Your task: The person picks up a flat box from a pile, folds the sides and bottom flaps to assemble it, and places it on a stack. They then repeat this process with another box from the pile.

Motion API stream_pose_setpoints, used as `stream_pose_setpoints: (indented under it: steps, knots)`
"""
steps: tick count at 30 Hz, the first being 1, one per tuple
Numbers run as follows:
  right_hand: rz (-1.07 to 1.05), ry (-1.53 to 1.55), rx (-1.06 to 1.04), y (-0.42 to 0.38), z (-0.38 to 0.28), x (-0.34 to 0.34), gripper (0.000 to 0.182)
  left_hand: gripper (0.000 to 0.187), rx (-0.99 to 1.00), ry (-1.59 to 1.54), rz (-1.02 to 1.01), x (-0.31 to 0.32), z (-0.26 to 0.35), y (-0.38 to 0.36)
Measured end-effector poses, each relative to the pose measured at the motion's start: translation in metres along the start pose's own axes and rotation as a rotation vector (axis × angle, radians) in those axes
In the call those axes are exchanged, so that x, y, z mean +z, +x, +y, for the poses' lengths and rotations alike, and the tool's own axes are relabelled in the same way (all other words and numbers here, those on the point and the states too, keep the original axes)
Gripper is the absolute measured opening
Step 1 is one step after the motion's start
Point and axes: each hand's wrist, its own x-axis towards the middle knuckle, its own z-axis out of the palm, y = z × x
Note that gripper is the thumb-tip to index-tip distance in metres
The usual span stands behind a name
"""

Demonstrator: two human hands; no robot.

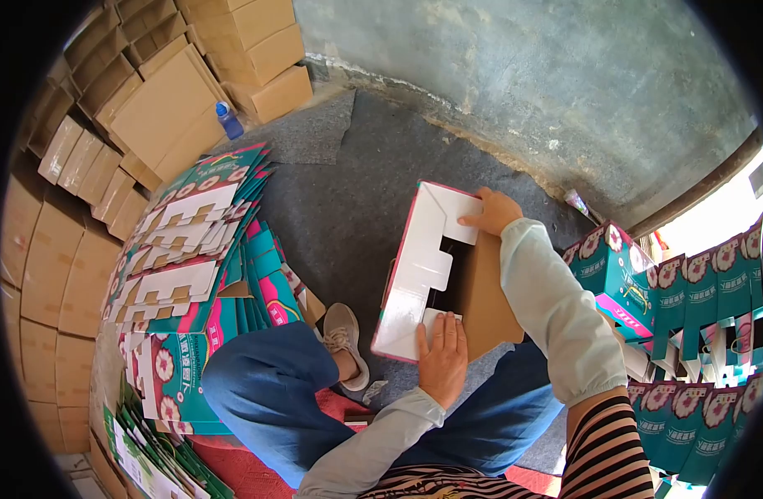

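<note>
A partly folded carton [411, 274] rests at my lap, its glossy white flaps facing me and its brown inner wall on the right; a dark opening shows between them. My left hand [444, 358] lies with fingers spread on a small white flap at the carton's near end. At the far end, my right hand [491, 212] grips the upper corner, thumb on the white flap; some of its fingers are hidden behind the brown wall. A notched white tab [432, 270] stands out between the two hands.
Flat green and pink cartons [190, 241] are piled at the left. Brown boxes [45, 283] line the left side. Made-up green boxes [685, 291] stand in rows at the right. A blue bottle [229, 121] is near the back boxes, and a concrete wall [548, 75] rises behind.
</note>
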Motion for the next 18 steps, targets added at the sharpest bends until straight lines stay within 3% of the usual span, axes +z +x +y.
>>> stream_pose_setpoints:
  steps: [4, 10, 13, 14, 17, 18]
  knots:
    - [0.063, 0.147, 0.088, -0.016, 0.043, -0.005, 0.07, 0.04, -0.007, -0.107, 0.048, -0.029, -0.026, 0.002]
    - [-0.142, 0.14, 0.114, -0.063, 0.073, -0.023, 0.06, 0.033, 0.04, -0.126, 0.131, -0.04, -0.096, 0.008]
    - [-0.207, 0.21, 0.159, -0.069, 0.07, -0.018, 0.055, 0.031, 0.024, -0.314, 0.131, -0.034, -0.117, 0.014]
    - [-0.22, 0.23, 0.175, -0.069, 0.069, -0.015, 0.053, 0.037, 0.033, -0.321, 0.223, -0.032, -0.119, 0.019]
    - [-0.14, 0.261, 0.256, -0.058, 0.076, -0.008, 0.042, 0.039, -0.198, -0.458, 0.273, -0.032, -0.106, 0.034]
    - [0.016, 0.255, 0.168, -0.056, 0.079, -0.002, 0.038, 0.047, -0.193, -0.412, 0.337, -0.028, -0.104, 0.037]
